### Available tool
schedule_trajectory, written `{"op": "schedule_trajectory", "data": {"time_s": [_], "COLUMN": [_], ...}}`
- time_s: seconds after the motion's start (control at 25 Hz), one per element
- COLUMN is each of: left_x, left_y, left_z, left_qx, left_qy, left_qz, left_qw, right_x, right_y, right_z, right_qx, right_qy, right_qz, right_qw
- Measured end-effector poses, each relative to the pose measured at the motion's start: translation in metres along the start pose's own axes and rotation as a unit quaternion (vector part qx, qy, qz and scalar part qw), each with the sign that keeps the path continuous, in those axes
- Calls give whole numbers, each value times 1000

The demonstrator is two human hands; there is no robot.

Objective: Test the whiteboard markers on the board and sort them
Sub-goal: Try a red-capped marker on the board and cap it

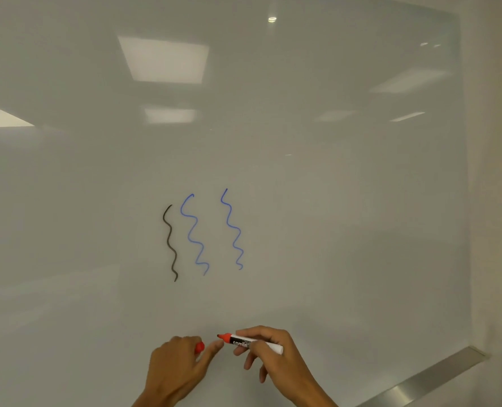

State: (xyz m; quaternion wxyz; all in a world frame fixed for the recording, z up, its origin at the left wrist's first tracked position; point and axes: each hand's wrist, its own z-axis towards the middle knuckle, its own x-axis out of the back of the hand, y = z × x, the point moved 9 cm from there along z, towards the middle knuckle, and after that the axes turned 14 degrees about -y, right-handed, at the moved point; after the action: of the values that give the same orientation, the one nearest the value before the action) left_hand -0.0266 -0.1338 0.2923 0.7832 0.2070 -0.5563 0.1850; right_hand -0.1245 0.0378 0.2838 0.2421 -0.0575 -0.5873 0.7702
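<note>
Marker, red, uncapped, low centre in front of board. Long axis near horizontal, nib pointing left, slightly up; tail to the right. Right hand pinches barrel w/ curled fingers. Left hand holds red cap, just beside nib, not touching. Squiggles higher up: one black, two blue. Step, I'd say: cap off, red test pending. Next: lift nib to bare board right of squiggles, draw, then sort.

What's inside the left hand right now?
A red cap shows between the curled fingers of the left hand. Most of the cap is covered by the fingers; the uncapped marker is in the right hand.
</note>
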Motion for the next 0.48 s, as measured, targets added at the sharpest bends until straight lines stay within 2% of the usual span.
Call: {"op": "schedule_trajectory", "data": {"time_s": [0.16,0.24,0.28,0.4,0.48], "left_x": [-27,-37,-43,-56,-55], "left_y": [21,29,34,49,57], "left_z": [0,0,1,1,2], "left_qx": [-60,-84,-99,-125,-139], "left_qy": [-36,-69,-93,-170,-184], "left_qz": [-27,-87,-147,-335,-371], "left_qw": [997,990,980,918,900], "right_x": [4,8,9,14,20], "right_y": [24,32,36,44,47], "right_z": [-6,-8,-10,-13,-15], "right_qx": [-44,-56,-64,-80,-85], "right_qy": [1,4,5,3,6], "right_qz": [54,72,74,71,73], "right_qw": [998,996,995,994,994]}}
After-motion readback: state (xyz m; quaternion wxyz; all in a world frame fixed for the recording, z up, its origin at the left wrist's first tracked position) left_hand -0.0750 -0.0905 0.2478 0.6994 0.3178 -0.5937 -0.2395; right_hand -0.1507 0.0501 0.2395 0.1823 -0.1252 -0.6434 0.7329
